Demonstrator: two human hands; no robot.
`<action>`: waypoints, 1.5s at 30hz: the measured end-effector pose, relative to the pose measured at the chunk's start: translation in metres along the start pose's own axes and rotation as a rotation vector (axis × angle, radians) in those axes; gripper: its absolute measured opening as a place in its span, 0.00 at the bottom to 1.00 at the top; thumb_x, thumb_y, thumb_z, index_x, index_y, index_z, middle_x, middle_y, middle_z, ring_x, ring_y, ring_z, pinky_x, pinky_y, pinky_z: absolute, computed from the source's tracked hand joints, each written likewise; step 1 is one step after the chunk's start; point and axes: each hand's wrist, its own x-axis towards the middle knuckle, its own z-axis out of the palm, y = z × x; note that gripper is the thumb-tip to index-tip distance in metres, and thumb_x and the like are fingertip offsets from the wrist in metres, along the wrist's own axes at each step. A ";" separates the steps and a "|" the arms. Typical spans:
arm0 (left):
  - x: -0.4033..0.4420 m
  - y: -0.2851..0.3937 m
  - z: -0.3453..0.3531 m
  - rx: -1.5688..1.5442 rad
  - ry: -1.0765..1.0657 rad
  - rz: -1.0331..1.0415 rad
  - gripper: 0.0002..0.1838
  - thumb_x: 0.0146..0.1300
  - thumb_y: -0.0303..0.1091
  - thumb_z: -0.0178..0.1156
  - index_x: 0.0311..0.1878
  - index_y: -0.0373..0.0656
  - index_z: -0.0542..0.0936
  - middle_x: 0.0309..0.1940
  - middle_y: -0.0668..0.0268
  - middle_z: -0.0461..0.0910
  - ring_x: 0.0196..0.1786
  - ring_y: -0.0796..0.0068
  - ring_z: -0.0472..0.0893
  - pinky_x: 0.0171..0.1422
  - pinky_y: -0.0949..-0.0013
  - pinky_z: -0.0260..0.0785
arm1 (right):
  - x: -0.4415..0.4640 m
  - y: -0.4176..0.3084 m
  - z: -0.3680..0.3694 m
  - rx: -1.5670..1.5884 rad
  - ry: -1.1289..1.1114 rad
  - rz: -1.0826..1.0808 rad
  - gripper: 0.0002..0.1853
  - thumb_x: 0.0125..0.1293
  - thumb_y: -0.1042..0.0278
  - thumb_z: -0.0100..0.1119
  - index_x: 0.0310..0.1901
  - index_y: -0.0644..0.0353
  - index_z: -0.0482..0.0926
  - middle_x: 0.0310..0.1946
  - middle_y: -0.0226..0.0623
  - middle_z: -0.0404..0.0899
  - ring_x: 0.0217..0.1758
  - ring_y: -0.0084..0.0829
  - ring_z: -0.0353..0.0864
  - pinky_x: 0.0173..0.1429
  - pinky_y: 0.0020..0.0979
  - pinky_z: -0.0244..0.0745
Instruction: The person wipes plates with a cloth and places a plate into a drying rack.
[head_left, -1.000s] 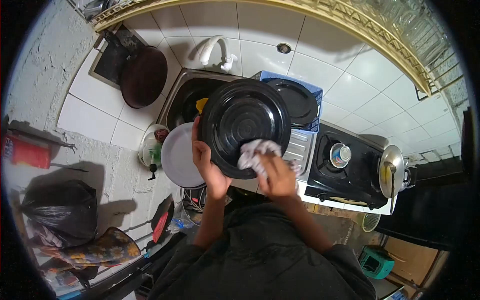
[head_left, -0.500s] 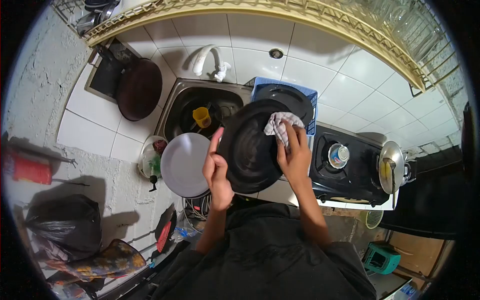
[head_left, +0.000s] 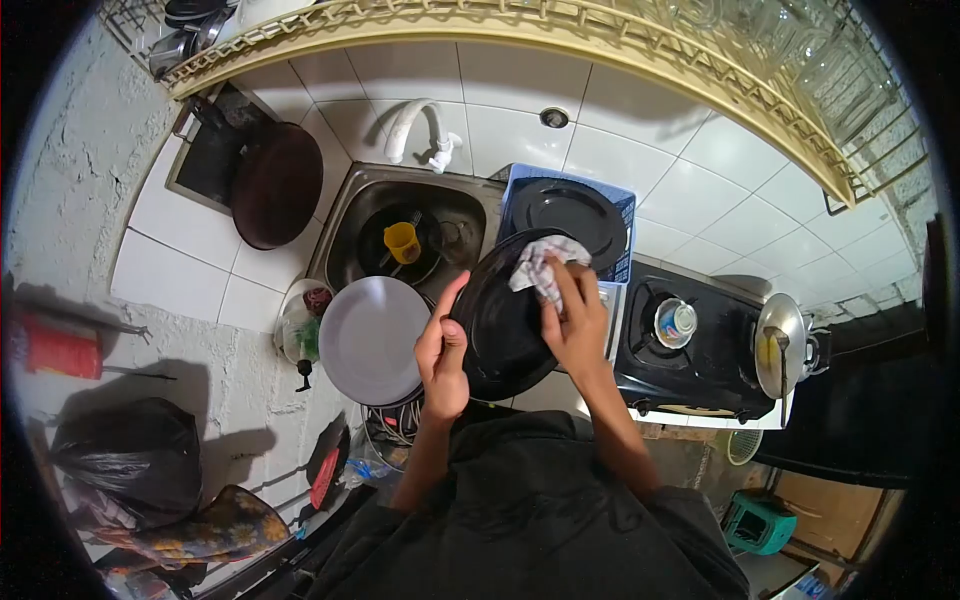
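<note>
Right hand (head_left: 575, 330): pinching a crumpled cloth (head_left: 545, 268) to the far rim of a black plate (head_left: 500, 345). Left hand (head_left: 442, 368): clasping its left edge. Plate: tilted between both hands, long axis, from here, running away from the person. Beyond: blue basket (head_left: 627, 255), dark plate (head_left: 568, 215) atop.
</note>
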 end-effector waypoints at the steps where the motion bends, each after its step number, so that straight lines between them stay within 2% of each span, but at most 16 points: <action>1: 0.002 -0.004 -0.001 -0.010 0.012 0.009 0.24 0.82 0.37 0.48 0.74 0.34 0.70 0.24 0.82 0.55 0.28 0.91 0.54 0.34 0.80 0.44 | 0.000 0.009 0.002 0.031 0.083 0.040 0.29 0.60 0.76 0.62 0.66 0.57 0.78 0.50 0.49 0.77 0.44 0.52 0.84 0.43 0.40 0.81; 3: 0.000 -0.003 0.002 0.008 -0.003 0.024 0.25 0.83 0.40 0.48 0.74 0.34 0.70 0.24 0.82 0.55 0.27 0.91 0.54 0.33 0.79 0.44 | 0.002 0.013 0.007 0.104 0.184 0.160 0.27 0.63 0.76 0.60 0.66 0.62 0.76 0.50 0.52 0.76 0.47 0.55 0.83 0.48 0.40 0.81; 10: -0.001 -0.005 0.007 0.016 -0.041 0.028 0.27 0.83 0.44 0.47 0.73 0.32 0.71 0.23 0.82 0.55 0.27 0.91 0.54 0.32 0.78 0.44 | 0.001 -0.020 0.002 0.168 0.005 0.012 0.28 0.61 0.77 0.59 0.66 0.60 0.77 0.51 0.51 0.76 0.48 0.54 0.82 0.49 0.44 0.80; 12: -0.004 -0.006 0.007 0.025 -0.042 0.029 0.27 0.83 0.44 0.47 0.73 0.32 0.71 0.23 0.82 0.55 0.27 0.91 0.54 0.32 0.78 0.45 | 0.009 -0.009 0.010 0.109 0.209 0.179 0.27 0.63 0.77 0.58 0.66 0.60 0.78 0.50 0.51 0.76 0.46 0.52 0.83 0.47 0.43 0.80; 14: -0.003 -0.011 0.010 0.012 -0.043 0.043 0.27 0.83 0.44 0.47 0.73 0.31 0.71 0.23 0.82 0.56 0.27 0.91 0.54 0.32 0.78 0.45 | 0.005 -0.021 0.010 0.149 0.107 0.175 0.26 0.63 0.75 0.59 0.65 0.62 0.77 0.47 0.51 0.75 0.43 0.51 0.83 0.44 0.38 0.80; 17: -0.001 -0.016 0.015 -0.062 -0.015 0.074 0.27 0.83 0.44 0.48 0.73 0.32 0.71 0.22 0.81 0.56 0.26 0.91 0.54 0.32 0.78 0.44 | -0.002 -0.037 0.002 0.219 -0.093 -0.130 0.27 0.62 0.76 0.60 0.65 0.62 0.78 0.45 0.50 0.75 0.44 0.48 0.82 0.46 0.38 0.79; 21: -0.005 -0.005 0.008 0.040 -0.056 0.043 0.27 0.83 0.44 0.48 0.73 0.32 0.72 0.21 0.82 0.55 0.25 0.91 0.54 0.31 0.77 0.43 | 0.005 -0.019 0.014 0.228 0.169 0.266 0.25 0.63 0.76 0.61 0.63 0.63 0.78 0.45 0.50 0.76 0.48 0.49 0.79 0.51 0.41 0.77; 24: -0.009 -0.008 0.012 0.066 -0.052 0.041 0.27 0.83 0.45 0.47 0.72 0.32 0.72 0.21 0.82 0.55 0.25 0.91 0.54 0.31 0.76 0.43 | 0.006 -0.030 0.009 0.188 0.125 0.183 0.24 0.64 0.75 0.61 0.63 0.62 0.79 0.46 0.50 0.76 0.46 0.51 0.83 0.46 0.42 0.79; 25: -0.009 -0.009 0.013 0.047 -0.041 0.038 0.27 0.83 0.45 0.47 0.72 0.32 0.72 0.21 0.82 0.55 0.26 0.91 0.54 0.30 0.77 0.43 | 0.003 -0.036 0.005 0.237 0.082 0.049 0.25 0.63 0.75 0.62 0.63 0.61 0.79 0.47 0.49 0.76 0.45 0.51 0.83 0.44 0.41 0.80; 28: -0.007 -0.008 0.008 0.040 -0.049 0.062 0.27 0.83 0.43 0.47 0.73 0.31 0.71 0.22 0.82 0.55 0.26 0.91 0.55 0.31 0.77 0.44 | 0.002 -0.040 -0.002 0.277 -0.106 -0.117 0.24 0.63 0.77 0.61 0.63 0.62 0.79 0.47 0.49 0.77 0.46 0.50 0.83 0.48 0.40 0.79; 30: -0.010 -0.007 0.007 0.032 -0.057 0.046 0.27 0.83 0.43 0.47 0.73 0.30 0.70 0.23 0.82 0.55 0.26 0.91 0.55 0.31 0.77 0.45 | 0.004 -0.027 0.009 0.314 0.102 0.099 0.23 0.63 0.77 0.62 0.62 0.65 0.79 0.47 0.51 0.77 0.47 0.50 0.82 0.51 0.40 0.78; 32: -0.013 -0.006 0.010 0.018 -0.070 0.005 0.27 0.83 0.42 0.48 0.73 0.30 0.70 0.23 0.82 0.56 0.27 0.90 0.55 0.31 0.77 0.45 | 0.011 -0.026 0.007 0.302 0.119 0.297 0.23 0.63 0.78 0.61 0.62 0.66 0.78 0.47 0.53 0.77 0.48 0.52 0.81 0.53 0.40 0.77; 36: -0.010 -0.022 0.013 -0.040 -0.014 0.101 0.27 0.83 0.41 0.48 0.74 0.30 0.70 0.23 0.82 0.55 0.27 0.91 0.55 0.32 0.78 0.45 | -0.004 -0.037 0.000 0.366 -0.129 -0.052 0.28 0.58 0.79 0.59 0.64 0.61 0.79 0.47 0.49 0.77 0.48 0.51 0.83 0.51 0.41 0.80; 38: -0.008 -0.032 0.012 -0.068 -0.006 0.171 0.26 0.83 0.40 0.48 0.74 0.31 0.70 0.24 0.82 0.55 0.28 0.92 0.54 0.32 0.79 0.44 | -0.004 -0.034 0.004 0.421 -0.119 -0.076 0.26 0.59 0.79 0.59 0.62 0.63 0.79 0.48 0.51 0.78 0.48 0.53 0.83 0.52 0.41 0.80; 41: -0.013 -0.011 0.010 0.054 -0.041 0.013 0.26 0.83 0.40 0.47 0.74 0.31 0.70 0.24 0.82 0.56 0.28 0.92 0.54 0.33 0.81 0.44 | 0.010 -0.029 0.008 0.414 0.058 0.295 0.25 0.59 0.80 0.60 0.61 0.67 0.78 0.48 0.54 0.78 0.48 0.54 0.82 0.56 0.41 0.78; 45: -0.006 -0.013 0.017 -0.012 -0.007 0.089 0.26 0.83 0.40 0.46 0.74 0.31 0.69 0.26 0.82 0.59 0.28 0.92 0.54 0.34 0.81 0.44 | -0.008 -0.033 0.003 0.470 -0.095 0.006 0.26 0.59 0.81 0.59 0.61 0.66 0.79 0.50 0.53 0.78 0.51 0.54 0.82 0.57 0.40 0.78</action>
